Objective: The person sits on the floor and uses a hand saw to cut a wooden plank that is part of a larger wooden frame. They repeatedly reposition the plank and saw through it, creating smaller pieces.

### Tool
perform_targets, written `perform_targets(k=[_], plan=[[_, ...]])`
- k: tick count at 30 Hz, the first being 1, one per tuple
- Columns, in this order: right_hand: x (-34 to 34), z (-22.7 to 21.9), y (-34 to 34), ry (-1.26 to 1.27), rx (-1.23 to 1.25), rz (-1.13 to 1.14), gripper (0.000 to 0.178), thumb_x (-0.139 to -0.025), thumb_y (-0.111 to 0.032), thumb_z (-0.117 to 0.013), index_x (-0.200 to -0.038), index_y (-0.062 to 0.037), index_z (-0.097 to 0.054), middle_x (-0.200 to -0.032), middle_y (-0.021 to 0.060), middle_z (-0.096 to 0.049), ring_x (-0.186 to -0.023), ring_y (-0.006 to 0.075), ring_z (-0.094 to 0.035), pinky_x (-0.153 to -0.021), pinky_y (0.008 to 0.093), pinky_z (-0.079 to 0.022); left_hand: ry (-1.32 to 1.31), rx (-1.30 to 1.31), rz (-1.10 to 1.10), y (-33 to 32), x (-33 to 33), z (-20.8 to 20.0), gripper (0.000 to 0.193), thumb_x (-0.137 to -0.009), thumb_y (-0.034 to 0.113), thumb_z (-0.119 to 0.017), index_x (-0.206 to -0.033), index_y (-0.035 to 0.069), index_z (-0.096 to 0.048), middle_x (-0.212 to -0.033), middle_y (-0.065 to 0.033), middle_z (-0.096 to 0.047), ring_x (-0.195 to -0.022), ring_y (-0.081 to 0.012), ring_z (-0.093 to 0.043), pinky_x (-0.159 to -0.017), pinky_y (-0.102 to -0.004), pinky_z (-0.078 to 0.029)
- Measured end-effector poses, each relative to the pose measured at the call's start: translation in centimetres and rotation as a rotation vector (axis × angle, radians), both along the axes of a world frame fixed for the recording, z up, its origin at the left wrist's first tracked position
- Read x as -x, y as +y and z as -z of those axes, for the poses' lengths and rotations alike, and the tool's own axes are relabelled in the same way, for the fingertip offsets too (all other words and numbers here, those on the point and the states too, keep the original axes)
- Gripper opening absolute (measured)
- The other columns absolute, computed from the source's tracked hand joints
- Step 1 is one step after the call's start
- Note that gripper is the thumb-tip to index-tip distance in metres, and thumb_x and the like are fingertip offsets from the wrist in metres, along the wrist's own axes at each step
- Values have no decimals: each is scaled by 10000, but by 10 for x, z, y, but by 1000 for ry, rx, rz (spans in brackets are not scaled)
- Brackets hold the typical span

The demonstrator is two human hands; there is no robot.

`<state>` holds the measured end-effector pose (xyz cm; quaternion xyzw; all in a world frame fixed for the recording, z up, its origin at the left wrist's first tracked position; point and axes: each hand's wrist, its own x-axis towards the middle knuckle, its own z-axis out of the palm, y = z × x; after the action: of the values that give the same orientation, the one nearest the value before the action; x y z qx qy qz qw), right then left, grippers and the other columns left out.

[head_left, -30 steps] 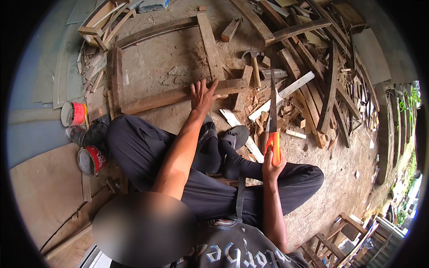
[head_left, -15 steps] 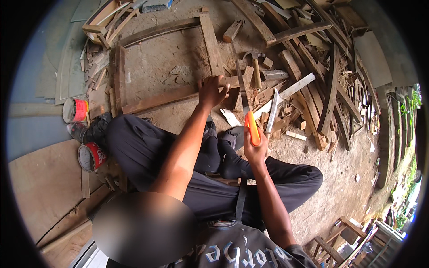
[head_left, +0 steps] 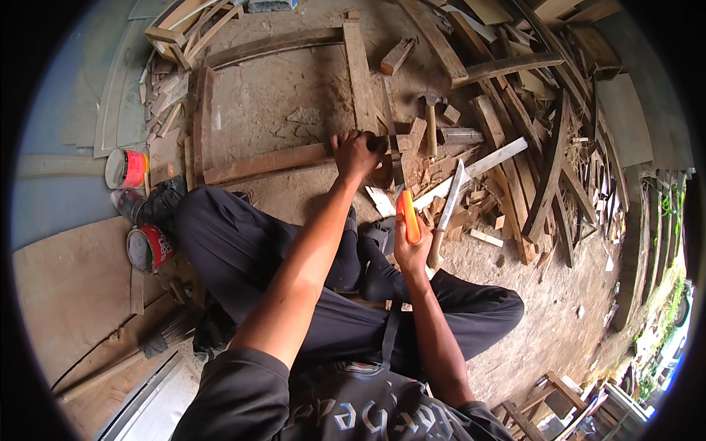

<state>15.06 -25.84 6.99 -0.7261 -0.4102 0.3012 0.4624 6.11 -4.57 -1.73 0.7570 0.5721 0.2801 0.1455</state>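
Note:
My right hand (head_left: 413, 248) is wrapped round the orange handle of a handsaw (head_left: 409, 217). Its long narrow blade points away from me and crosses a wooden rail by the corner of a wooden frame (head_left: 268, 163). Just left of the blade, my left hand (head_left: 358, 156) grips that corner from above, fingers curled over the wood. A short rail end sticks out right of the blade. The cut itself is too small to make out. Close to my right hand lies a long-bladed tool with a wooden handle (head_left: 450, 200).
A claw hammer (head_left: 431, 125) lies beyond the saw among offcuts. Long timbers (head_left: 507, 165) are heaped at the right. A wood block (head_left: 397, 56) lies on the ground ahead. Two red tins (head_left: 151, 248) stand at my left, near my bent knee (head_left: 202, 209).
The saw handle has swung slightly left, bringing the blade closer to my left hand. My left hand keeps its place on the frame corner. The whole view has shifted a little.

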Motion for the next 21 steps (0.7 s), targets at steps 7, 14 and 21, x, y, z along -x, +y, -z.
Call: perform_targets(k=[7,14,21], plan=[[7,0,-8,76,13,8,176,-956,-127,-618,-962,45,-650,-702,-3,-568,-639,63,-505,-566,244,-420,2,-6,-16,-1,-3,-2,462,-852,588,-668,-978,153,-760,-982,-81,-702,-1013,-262,-635,-1036,-504,-328],[11,-3,-10,27,-14,33,185,-927,-145,-656,-849,23,-646,-579,112,-557,-509,154,-522,-513,338,-436,52,50,-15,2,-1,2,397,-864,548,-663,-1013,192,-756,-1073,-40,-708,-1095,-248,-618,-1061,-533,-303],[9,-10,-12,-14,21,9,166,-928,-141,-646,-877,16,-656,-598,115,-580,-519,182,-569,-525,333,-455,71,6,-28,2,-3,5,417,-866,573,-653,-1013,198,-758,-1070,-47,-709,-1078,-252,-625,-1047,-527,-317]])
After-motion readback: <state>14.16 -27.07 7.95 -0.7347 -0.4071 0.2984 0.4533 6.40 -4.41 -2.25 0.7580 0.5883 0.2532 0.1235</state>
